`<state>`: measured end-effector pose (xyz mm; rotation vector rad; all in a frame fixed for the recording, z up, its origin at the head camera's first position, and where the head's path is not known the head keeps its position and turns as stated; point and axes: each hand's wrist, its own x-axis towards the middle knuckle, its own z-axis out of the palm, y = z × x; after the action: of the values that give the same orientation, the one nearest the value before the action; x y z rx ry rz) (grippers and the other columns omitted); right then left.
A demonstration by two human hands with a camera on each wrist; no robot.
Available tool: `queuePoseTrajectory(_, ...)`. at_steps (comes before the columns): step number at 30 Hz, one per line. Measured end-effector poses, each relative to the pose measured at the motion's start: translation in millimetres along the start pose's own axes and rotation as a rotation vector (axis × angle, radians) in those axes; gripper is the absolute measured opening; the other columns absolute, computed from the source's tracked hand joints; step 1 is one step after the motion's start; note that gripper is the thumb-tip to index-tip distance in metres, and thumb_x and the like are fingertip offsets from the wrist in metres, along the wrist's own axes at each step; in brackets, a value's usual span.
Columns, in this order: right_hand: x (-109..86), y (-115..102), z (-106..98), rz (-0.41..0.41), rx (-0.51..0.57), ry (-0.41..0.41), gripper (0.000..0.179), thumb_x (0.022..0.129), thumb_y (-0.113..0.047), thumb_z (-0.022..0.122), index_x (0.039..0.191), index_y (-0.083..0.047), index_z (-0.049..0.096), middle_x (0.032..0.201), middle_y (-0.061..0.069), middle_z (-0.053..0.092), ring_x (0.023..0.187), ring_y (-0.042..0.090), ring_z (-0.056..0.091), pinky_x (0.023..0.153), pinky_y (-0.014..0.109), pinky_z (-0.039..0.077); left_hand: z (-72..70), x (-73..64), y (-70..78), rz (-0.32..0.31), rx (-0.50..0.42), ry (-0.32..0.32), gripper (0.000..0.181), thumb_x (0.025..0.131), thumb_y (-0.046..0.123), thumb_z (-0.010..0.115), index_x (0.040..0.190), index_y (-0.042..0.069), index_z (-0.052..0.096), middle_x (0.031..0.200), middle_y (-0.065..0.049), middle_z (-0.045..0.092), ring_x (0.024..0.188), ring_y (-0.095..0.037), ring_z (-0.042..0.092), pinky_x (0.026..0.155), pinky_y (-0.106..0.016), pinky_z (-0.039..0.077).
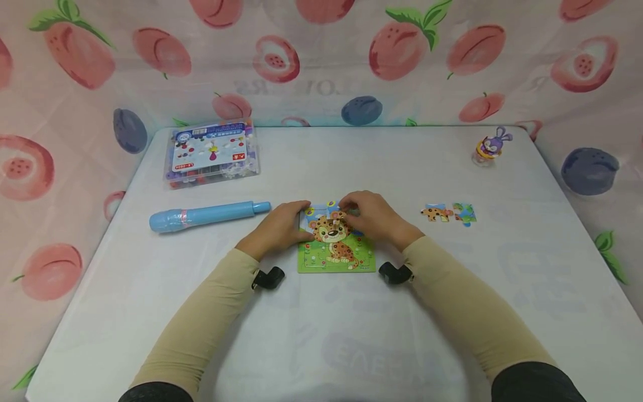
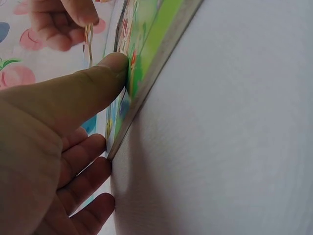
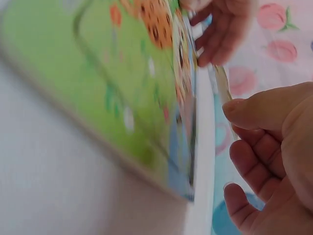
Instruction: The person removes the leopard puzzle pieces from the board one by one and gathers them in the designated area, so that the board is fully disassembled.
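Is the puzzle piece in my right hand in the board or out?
Out. The right hand pinches the piece above the puzzle board; both wrist views show a gap between piece and board.

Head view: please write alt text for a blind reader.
A person's right hand pinches a puzzle piece over a leopard puzzle board on a white table, while the left hand holds the board's left side. Two loose pieces lie to the right, a blue tube to the left, a clear box and a purple figure farther back.
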<state>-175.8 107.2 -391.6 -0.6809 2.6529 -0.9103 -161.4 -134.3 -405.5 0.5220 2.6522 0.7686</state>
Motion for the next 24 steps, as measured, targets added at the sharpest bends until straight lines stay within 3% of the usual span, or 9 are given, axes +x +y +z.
queuePoseTrajectory(13, -25.4, 34.4, -33.1, 0.115, -0.038, 0.073, 0.029, 0.098, -0.01, 0.059, 0.125, -0.003, 0.065, 0.12, 0.013, 0.065, 0.116, 0.032, 0.055, 0.101, 0.05, 0.043, -1.3, -1.1, 3.0, -0.008, 0.016, -0.005, 0.083, 0.086, 0.031, 0.082, 0.15, -0.003, 0.04, 0.151, -0.019, 0.044, 0.14, -0.036, 0.038, 0.117, -0.044, 0.027)
queuePoseTrajectory(24, -44.8, 65.5, -45.8, 0.205, -0.033, 0.133, 0.026, 0.098, -0.014, 0.06, 0.122, -0.005, 0.066, 0.117, 0.012, 0.066, 0.114, 0.031, 0.055, 0.1, 0.051, 0.042, -1.2, -0.1, 1.7, 0.001, 0.021, -0.006, 0.084, 0.086, 0.031, 0.082, 0.15, -0.003, 0.04, 0.151, -0.02, 0.044, 0.14, -0.036, 0.038, 0.117, -0.044, 0.027)
